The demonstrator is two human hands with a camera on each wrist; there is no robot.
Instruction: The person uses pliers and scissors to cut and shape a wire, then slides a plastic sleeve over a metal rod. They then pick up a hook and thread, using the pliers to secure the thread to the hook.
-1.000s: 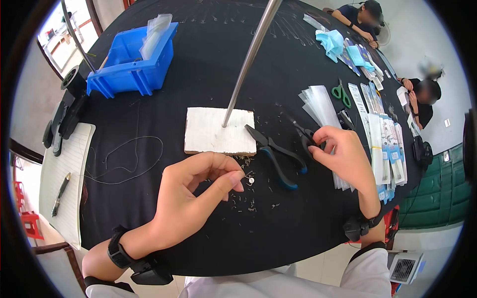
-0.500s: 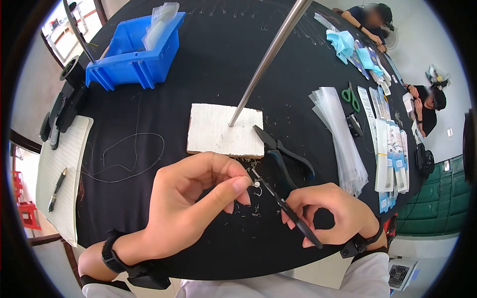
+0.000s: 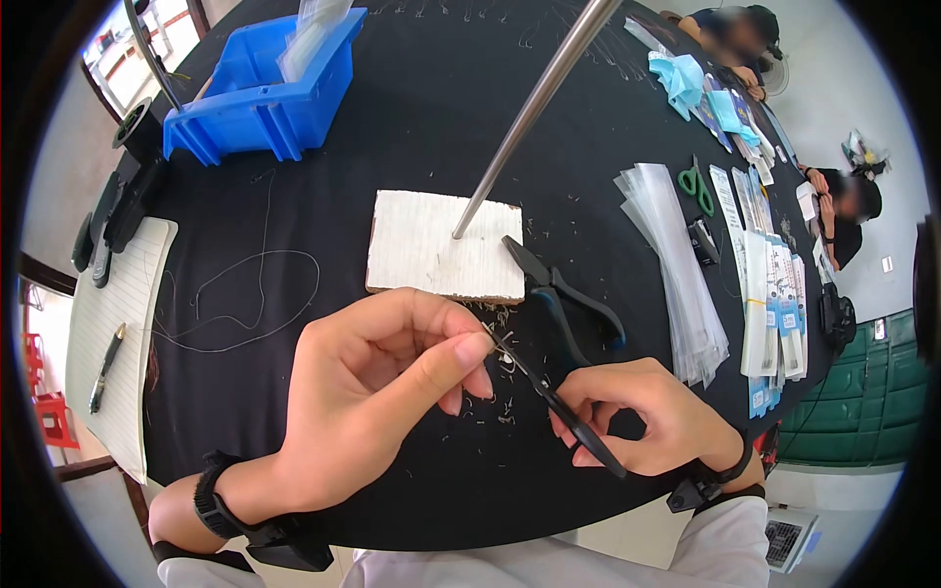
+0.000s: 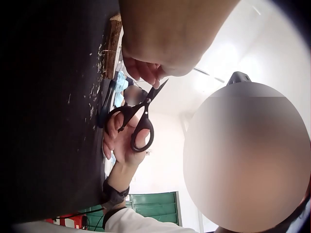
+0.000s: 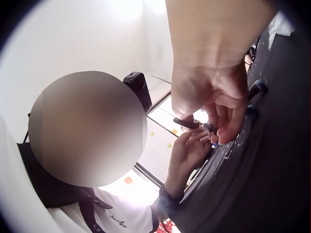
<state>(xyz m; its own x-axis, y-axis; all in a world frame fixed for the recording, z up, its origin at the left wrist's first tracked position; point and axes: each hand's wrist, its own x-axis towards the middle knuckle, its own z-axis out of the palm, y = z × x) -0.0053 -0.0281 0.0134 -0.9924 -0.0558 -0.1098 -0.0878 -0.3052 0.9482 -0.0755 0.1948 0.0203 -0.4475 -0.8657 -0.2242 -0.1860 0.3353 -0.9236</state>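
Black scissors [image 3: 542, 387] are in the right hand [image 3: 652, 416], thumb and fingers through the handles. In the left wrist view the scissors [image 4: 146, 100] have their blades spread, with the tips at the left hand's fingertips. The left hand [image 3: 377, 397] pinches something tiny between thumb and index finger; what it is cannot be made out. Behind the hands lies a white-topped block [image 3: 441, 245] with a metal rod [image 3: 529, 122] above it. Pliers [image 3: 559, 294] with black and blue handles rest at the block's right corner.
Small clippings [image 3: 506, 407] are scattered by the hands. A blue bin [image 3: 260, 118], a notebook [image 3: 113, 343] with a pen [image 3: 108, 367] and a loop of thin wire [image 3: 316, 284] are on the left. Clear sleeves [image 3: 676, 284], green scissors [image 3: 697, 188] and packets [image 3: 760, 314] lie right.
The right hand has picked up the black scissors from beside the pliers and brought them left, their tips now at the left hand's fingertips. The left hand keeps its pinch.
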